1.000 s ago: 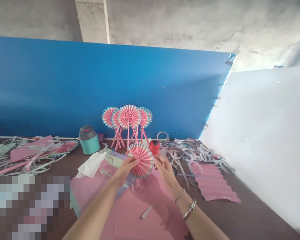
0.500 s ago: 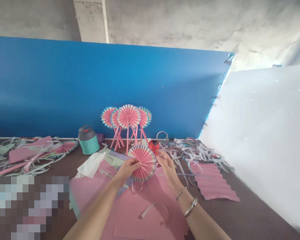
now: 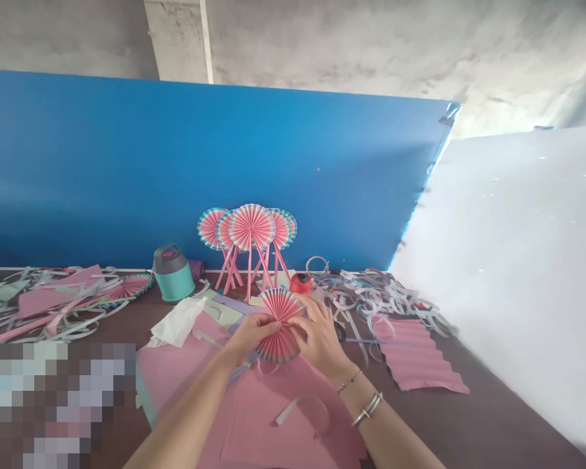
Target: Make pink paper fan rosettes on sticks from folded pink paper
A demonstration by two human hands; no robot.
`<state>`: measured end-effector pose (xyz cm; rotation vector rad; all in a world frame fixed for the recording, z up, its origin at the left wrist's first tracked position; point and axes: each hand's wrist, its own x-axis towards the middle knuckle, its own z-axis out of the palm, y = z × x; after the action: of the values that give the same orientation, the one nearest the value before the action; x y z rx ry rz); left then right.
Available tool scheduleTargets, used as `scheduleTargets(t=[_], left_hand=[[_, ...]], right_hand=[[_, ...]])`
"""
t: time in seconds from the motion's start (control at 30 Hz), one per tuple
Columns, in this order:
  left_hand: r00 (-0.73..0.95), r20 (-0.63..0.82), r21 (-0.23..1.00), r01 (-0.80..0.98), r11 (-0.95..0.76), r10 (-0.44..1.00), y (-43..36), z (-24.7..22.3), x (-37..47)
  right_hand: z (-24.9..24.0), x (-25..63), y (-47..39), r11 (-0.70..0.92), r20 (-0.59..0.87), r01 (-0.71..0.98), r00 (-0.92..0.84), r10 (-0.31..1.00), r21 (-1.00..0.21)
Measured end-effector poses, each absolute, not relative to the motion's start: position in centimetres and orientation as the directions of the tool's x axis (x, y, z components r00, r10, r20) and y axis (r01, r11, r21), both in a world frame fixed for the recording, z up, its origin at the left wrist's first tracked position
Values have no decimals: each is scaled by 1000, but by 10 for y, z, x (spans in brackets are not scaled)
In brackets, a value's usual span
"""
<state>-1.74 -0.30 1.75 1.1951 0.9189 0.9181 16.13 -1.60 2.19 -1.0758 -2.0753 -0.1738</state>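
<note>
A round pleated paper fan [image 3: 279,348], pink with a striped pale rim, is held up between my two hands above pink paper sheets [image 3: 293,417]. My left hand [image 3: 252,333] pinches it from the left, thumb on the front close to the centre. From the right, my right hand [image 3: 318,332] has its thumb and fingers closed on the pleats near the middle, covering part of the right side. Behind it, several finished-looking paper fans [image 3: 251,228] on crossed pink paper sticks stand against the blue panel.
A teal container [image 3: 174,279] with a dark handled lid stands left of the standing fans. White tissue [image 3: 178,322] lies before it. Paper strips [image 3: 376,296] and a folded pink sheet [image 3: 422,355] cover the right; more scraps [image 3: 63,303] lie left. A red object [image 3: 300,283] sits behind my right hand.
My right hand has moved left from beside the fan onto its pleats and closed there. The fan has shifted slightly right and down; my left hand keeps its pinch.
</note>
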Motion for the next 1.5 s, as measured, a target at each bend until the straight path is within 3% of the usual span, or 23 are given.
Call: scheduleTargets(t=[0.33, 0.53, 0.97, 1.5], left_hand=[[323, -95, 992, -50, 117, 942, -4, 18, -17], [353, -100, 982, -115, 150, 930, -4, 17, -17], [315, -85, 974, -173, 146, 945, -3, 16, -16], [359, -102, 983, -106, 150, 928, -5, 13, -13]], right_hand=[[22, 158, -18, 641, 683, 748, -377, 625, -174], [27, 156, -21, 641, 674, 752, -395, 624, -154], [27, 154, -22, 611, 724, 770, -314, 614, -184], [24, 154, -20, 654, 695, 738, -385, 607, -164]])
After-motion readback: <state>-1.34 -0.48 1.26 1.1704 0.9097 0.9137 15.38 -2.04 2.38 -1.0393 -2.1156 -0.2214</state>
